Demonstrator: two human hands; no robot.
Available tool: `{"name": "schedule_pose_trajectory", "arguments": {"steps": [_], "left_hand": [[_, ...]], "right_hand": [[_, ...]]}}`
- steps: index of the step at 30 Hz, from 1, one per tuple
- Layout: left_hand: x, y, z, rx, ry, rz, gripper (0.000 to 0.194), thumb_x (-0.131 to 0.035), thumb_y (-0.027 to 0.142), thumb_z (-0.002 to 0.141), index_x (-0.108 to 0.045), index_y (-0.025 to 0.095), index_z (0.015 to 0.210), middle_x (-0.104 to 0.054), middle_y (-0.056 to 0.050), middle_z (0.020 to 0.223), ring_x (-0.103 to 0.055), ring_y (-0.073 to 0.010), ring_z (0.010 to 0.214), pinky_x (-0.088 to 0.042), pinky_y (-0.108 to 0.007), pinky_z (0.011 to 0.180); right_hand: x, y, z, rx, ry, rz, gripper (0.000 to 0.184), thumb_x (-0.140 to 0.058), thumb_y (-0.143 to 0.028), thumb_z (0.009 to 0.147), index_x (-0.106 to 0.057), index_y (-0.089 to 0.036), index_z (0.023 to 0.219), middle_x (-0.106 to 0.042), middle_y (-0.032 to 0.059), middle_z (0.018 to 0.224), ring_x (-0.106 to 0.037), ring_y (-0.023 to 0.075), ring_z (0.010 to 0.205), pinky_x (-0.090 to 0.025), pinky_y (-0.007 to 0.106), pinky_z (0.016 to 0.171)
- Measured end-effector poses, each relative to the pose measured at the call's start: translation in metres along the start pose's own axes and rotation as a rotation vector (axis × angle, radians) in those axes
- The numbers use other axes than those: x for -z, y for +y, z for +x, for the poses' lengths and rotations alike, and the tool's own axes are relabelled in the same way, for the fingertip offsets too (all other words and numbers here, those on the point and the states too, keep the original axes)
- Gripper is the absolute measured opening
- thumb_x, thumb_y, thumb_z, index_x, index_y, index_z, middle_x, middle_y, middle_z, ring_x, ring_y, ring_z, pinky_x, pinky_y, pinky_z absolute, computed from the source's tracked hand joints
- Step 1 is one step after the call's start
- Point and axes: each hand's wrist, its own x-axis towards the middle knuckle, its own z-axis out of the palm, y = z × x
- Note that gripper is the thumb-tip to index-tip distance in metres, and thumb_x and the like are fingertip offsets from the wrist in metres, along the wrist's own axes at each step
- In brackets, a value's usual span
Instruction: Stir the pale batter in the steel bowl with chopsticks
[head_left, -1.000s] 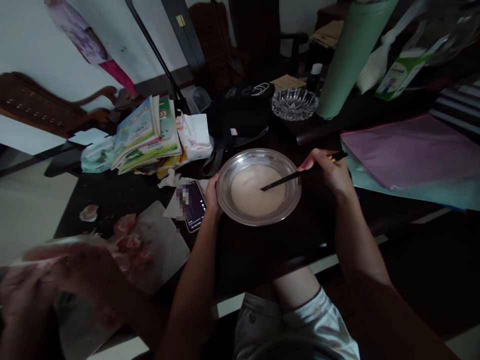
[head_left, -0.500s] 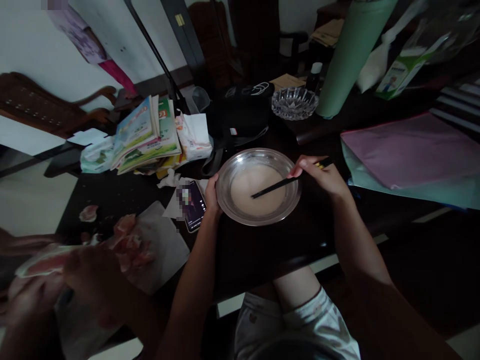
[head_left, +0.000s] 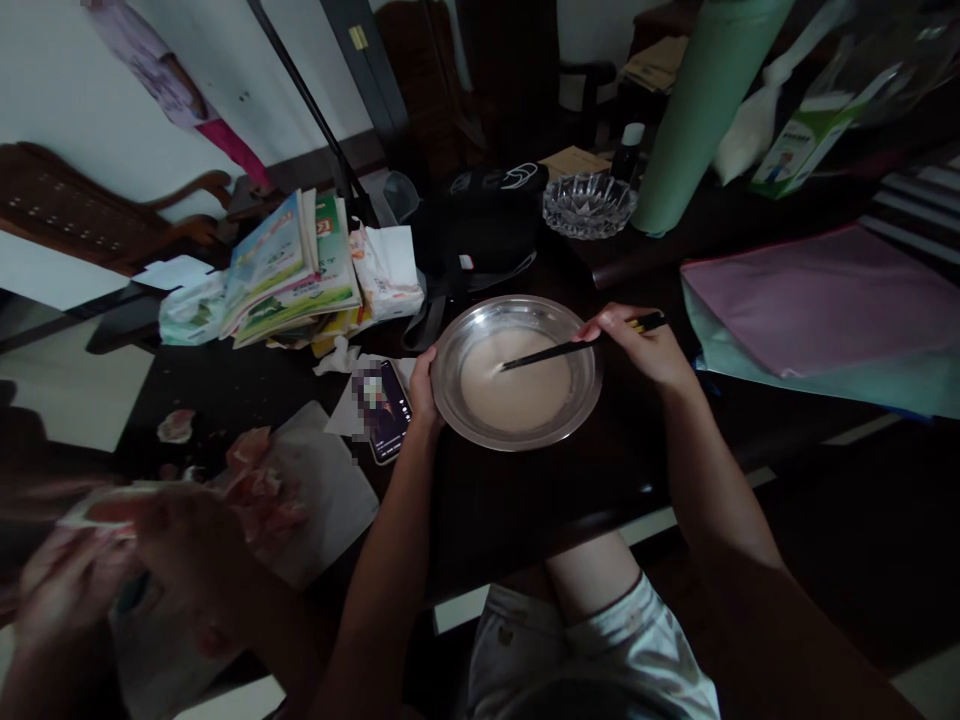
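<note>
A steel bowl (head_left: 581,400) of pale batter (head_left: 517,395) sits on the dark table (head_left: 525,500) in front of me. My left hand (head_left: 424,392) grips the bowl's left rim. My right hand (head_left: 637,345) is closed on a pair of black chopsticks (head_left: 555,352), whose tips dip into the batter at its upper left.
A phone (head_left: 386,410) lies left of the bowl. Another person's hands (head_left: 112,570) handle pink meat over a cutting board (head_left: 322,490) at lower left. Books (head_left: 292,265), a glass ashtray (head_left: 589,205), a green cylinder (head_left: 701,110) and a pink folder (head_left: 817,295) crowd the table.
My right hand swept the chopsticks from the middle of the batter toward its left and upper side. The other person's hands keep moving at the lower left.
</note>
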Motion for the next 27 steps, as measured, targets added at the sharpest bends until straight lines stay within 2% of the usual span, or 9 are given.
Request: {"name": "schedule_pose_trajectory", "arguments": {"steps": [3,5,9,11,15,19,21,25,27], "left_hand": [[0.0001,-0.0004,0.0003,0.006,0.010,-0.005,0.019,-0.071,0.037,0.070,-0.070,0.018,0.074,-0.074,-0.002,0.067,-0.074,-0.0266,0.093,-0.059,-0.032,0.082],[0.0000,-0.0006,0.0006,0.001,0.017,-0.007,0.018,-0.071,0.037,0.071,-0.070,0.019,0.073,-0.074,-0.002,0.068,-0.074,-0.0264,0.093,-0.059,-0.032,0.082],[0.0003,-0.0012,0.0015,-0.038,-0.008,-0.002,0.016,-0.069,0.035,0.072,-0.071,0.019,0.075,-0.075,-0.001,0.069,-0.074,-0.0259,0.094,-0.059,-0.031,0.082],[0.0006,-0.0014,0.0021,-0.036,-0.009,0.005,0.018,-0.069,0.036,0.072,-0.071,0.019,0.077,-0.075,-0.002,0.070,-0.074,-0.0266,0.095,-0.059,-0.031,0.082],[0.0014,-0.0015,0.0031,0.011,0.014,0.017,0.019,-0.070,0.039,0.071,-0.070,0.020,0.075,-0.076,-0.003,0.073,-0.074,-0.0282,0.096,-0.060,-0.034,0.080],[0.0023,-0.0012,0.0032,0.009,0.013,0.013,0.020,-0.069,0.039,0.071,-0.071,0.020,0.076,-0.076,-0.003,0.072,-0.074,-0.0281,0.097,-0.060,-0.034,0.081],[0.0022,-0.0009,0.0029,0.005,0.014,0.008,0.019,-0.068,0.037,0.072,-0.072,0.019,0.075,-0.075,-0.003,0.070,-0.074,-0.0278,0.096,-0.060,-0.033,0.082],[0.0012,-0.0004,0.0025,0.017,0.027,-0.004,0.015,-0.066,0.034,0.074,-0.070,0.020,0.073,-0.075,-0.003,0.071,-0.074,-0.0268,0.096,-0.060,-0.032,0.081],[0.0010,-0.0002,0.0022,0.014,0.035,-0.009,0.014,-0.066,0.034,0.075,-0.070,0.020,0.072,-0.076,-0.003,0.072,-0.074,-0.0268,0.097,-0.060,-0.032,0.080]], "right_hand": [[0.0046,0.0013,-0.0004,-0.014,0.131,0.000,0.044,-0.062,-0.059,0.089,-0.072,-0.026,0.063,-0.075,0.0027,0.069,-0.071,0.0205,0.073,-0.055,0.038,0.084],[0.0046,0.0004,-0.0015,-0.021,0.074,0.011,0.045,-0.060,-0.058,0.090,-0.072,-0.025,0.062,-0.074,0.0029,0.068,-0.071,0.0199,0.071,-0.055,0.037,0.082],[-0.0010,-0.0016,-0.0011,0.012,-0.105,-0.002,0.039,-0.064,-0.059,0.087,-0.077,-0.025,0.073,-0.078,0.0039,0.081,-0.073,0.0207,0.085,-0.054,0.036,0.087],[-0.0011,-0.0005,0.0004,0.011,-0.037,-0.010,0.038,-0.065,-0.060,0.086,-0.076,-0.026,0.073,-0.079,0.0039,0.082,-0.074,0.0216,0.086,-0.055,0.037,0.089],[0.0026,0.0015,0.0010,-0.008,0.143,0.006,0.046,-0.060,-0.061,0.088,-0.070,-0.025,0.061,-0.075,0.0031,0.068,-0.072,0.0213,0.073,-0.056,0.038,0.084],[-0.0018,-0.0005,-0.0005,0.003,-0.030,0.000,0.043,-0.062,-0.059,0.089,-0.074,-0.025,0.066,-0.076,0.0032,0.073,-0.072,0.0205,0.077,-0.055,0.037,0.084],[-0.0034,-0.0003,-0.0001,0.019,-0.060,-0.012,0.038,-0.064,-0.057,0.088,-0.076,-0.025,0.071,-0.078,0.0035,0.080,-0.073,0.0203,0.083,-0.054,0.035,0.086],[0.0010,0.0020,0.0006,0.012,0.110,0.011,0.041,-0.062,-0.056,0.090,-0.074,-0.025,0.065,-0.076,0.0023,0.073,-0.072,0.0188,0.075,-0.054,0.035,0.084],[0.0021,0.0013,-0.0003,-0.004,0.106,0.028,0.045,-0.060,-0.057,0.091,-0.071,-0.025,0.061,-0.074,0.0019,0.067,-0.070,0.0184,0.070,-0.054,0.035,0.081]]}}
